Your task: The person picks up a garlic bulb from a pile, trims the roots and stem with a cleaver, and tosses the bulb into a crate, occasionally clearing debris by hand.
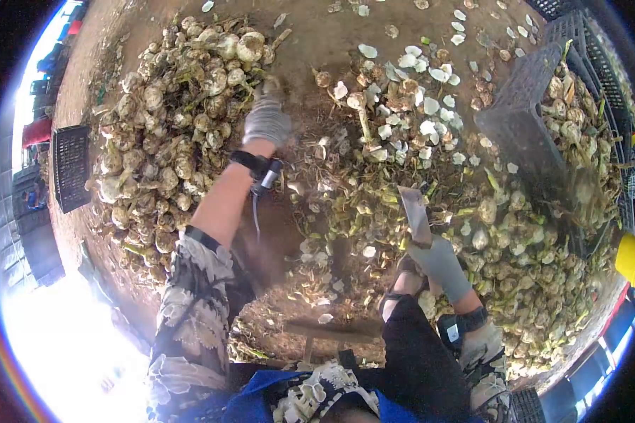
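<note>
My left hand point(267, 120), in a pale grey glove, reaches to the right edge of a large heap of garlic bulbs point(183, 127). Its fingers are smeared by motion against the bulbs and the brown ground. In my gloved right hand point(441, 264) is a knife point(416, 215) with a broad, flat blade pointing up and away from me. Under the blade lie cut stalks and root trimmings point(353, 204). To the right of this hand spreads a second heap of garlic bulbs point(522, 261), trimmed short.
A black plastic crate point(522, 113) lies tipped at the right, with garlic bulbs point(575, 130) beside it. Another black crate point(70, 168) stands at the far left. White peel scraps point(430, 106) litter the ground ahead. Something yellow point(628, 259) shows at the right edge.
</note>
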Tool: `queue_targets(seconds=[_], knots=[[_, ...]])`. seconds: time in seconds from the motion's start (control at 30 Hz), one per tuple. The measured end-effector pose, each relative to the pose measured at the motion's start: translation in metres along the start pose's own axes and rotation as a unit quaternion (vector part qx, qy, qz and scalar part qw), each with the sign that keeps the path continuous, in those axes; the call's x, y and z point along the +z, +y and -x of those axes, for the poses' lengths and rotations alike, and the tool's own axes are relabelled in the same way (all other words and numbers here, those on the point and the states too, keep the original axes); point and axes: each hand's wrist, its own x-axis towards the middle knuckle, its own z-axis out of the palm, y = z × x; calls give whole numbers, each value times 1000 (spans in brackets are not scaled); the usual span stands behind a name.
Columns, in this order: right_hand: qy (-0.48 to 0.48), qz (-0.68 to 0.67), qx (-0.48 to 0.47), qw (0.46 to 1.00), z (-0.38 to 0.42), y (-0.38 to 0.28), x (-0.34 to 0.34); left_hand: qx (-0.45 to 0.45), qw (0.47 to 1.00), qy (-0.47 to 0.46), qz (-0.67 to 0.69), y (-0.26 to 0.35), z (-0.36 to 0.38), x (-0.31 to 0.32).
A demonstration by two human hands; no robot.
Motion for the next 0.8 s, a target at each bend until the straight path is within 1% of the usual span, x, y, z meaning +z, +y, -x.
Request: queue_targets(seconds=[0.03,0.07,0.13,0.17,0.27,0.3,0.33,0.37,0.4,0.43,0.47,0.5,0.53,0.57,0.6,0.63,0.67,0.7,0.73,0.8], knots=[[17,-4,10,1000,0,-6,-2,-156,951,-242,114,-15,-22,0],[33,-9,21,999,-1,-10,-3,-119,961,-241,59,-21,-24,3],[24,-65,33,997,-5,-12,-1,-45,970,-235,-53,-27,-25,13],[19,-94,38,995,-7,-13,0,-52,986,-160,-9,-28,-17,19],[69,-22,-36,997,-7,-20,2,-130,958,-247,60,-18,-13,-4],[99,58,-111,987,-7,-18,4,-141,947,-286,52,-17,-14,-2],[127,139,-183,965,-7,-13,7,-119,958,-261,25,-15,-10,4],[154,217,-252,930,-7,-9,9,-96,967,-236,0,-11,-4,11],[158,222,-271,923,-7,-6,12,-74,975,-208,-26,-6,0,15],[162,228,-291,915,-9,-3,13,-100,950,-296,2,8,-5,-8],[166,232,-311,906,-11,-2,13,-86,953,-289,20,10,-4,-6],[161,119,-247,948,-2,-18,7,-70,956,-283,38,11,-3,-3],[158,111,-226,955,0,-21,4,-55,958,-276,57,12,0,3],[154,102,-203,961,1,-22,2,-14,974,-176,141,9,15,31],[150,92,-178,968,2,-22,2,-13,935,-204,289,17,26,28],[174,50,-156,971,3,-31,-1,-15,873,-230,430,31,39,17],[200,6,-137,970,5,-40,-5,-18,788,-251,561,47,53,7],[197,18,-133,971,8,-50,-12,-24,684,-265,680,65,67,-5],[194,31,-129,972,9,-55,-17,-32,561,-272,781,80,83,-13],[223,64,-182,955,9,-59,-20,1,606,-225,763,105,113,-31]])
